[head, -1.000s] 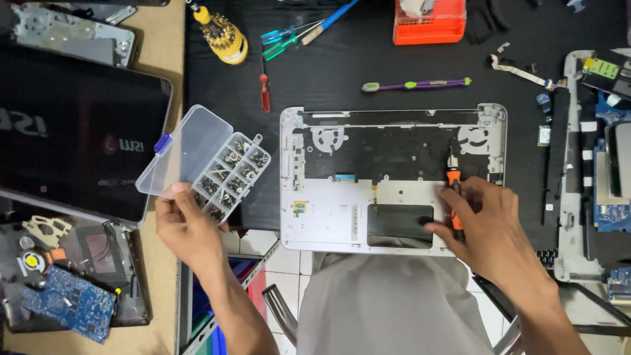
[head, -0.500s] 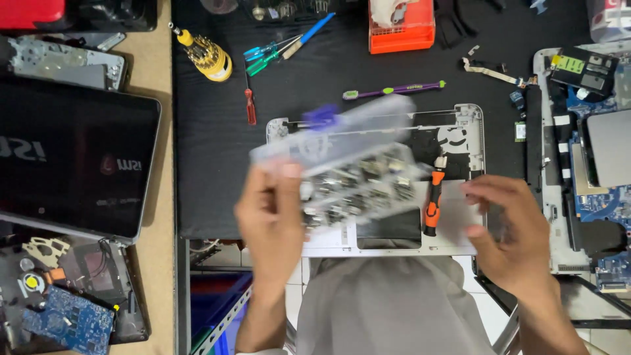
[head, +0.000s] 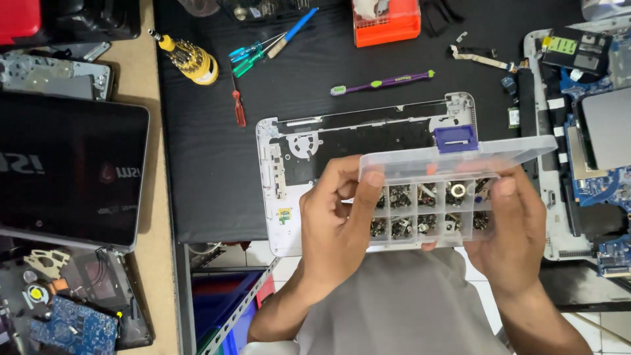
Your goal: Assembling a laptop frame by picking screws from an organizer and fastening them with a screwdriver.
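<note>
Holding the clear plastic parts box above the stripped white laptop shell.

The black desk mat (head: 296, 131) is lying flat under the hard white laptop shell (head: 289, 197); over it I am gripping the see-through compartment box (head: 434, 197) (blue clasp on its lid, small metal screws in square cells), my left hand (head: 335, 230) pinching its left end, my right hand (head: 509, 227) clamping its right end.

Clear plastic box (head: 430, 200), lid open with a purple latch, compartments full of small screws, held level above the white laptop shell (head: 289, 190).
</note>
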